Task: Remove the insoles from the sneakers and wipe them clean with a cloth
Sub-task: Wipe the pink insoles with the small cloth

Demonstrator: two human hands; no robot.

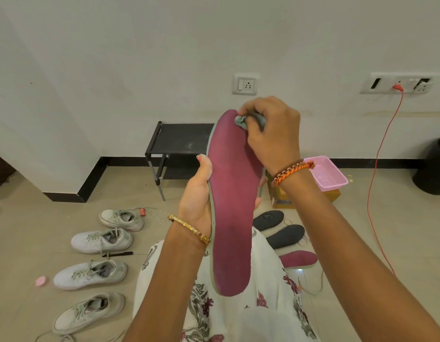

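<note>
A long maroon insole (232, 206) with a grey edge stands upright in front of me. My left hand (198, 196) grips its left edge near the middle. My right hand (272, 134) presses a small bunched grey cloth (243, 120) against the insole's top end. Several white sneakers lie in a column on the floor at the left, the nearest (88, 313) at the bottom and the farthest (121, 219) at the top. On the floor to the right lie two dark insoles (268, 219) (285, 235) and another maroon insole (299, 259).
A low black rack (181, 141) stands against the wall behind the insole. A pink plastic basket (326, 175) sits on a yellow box at the right. An orange cable (377, 169) hangs from a wall socket. A black bin (433, 166) stands far right.
</note>
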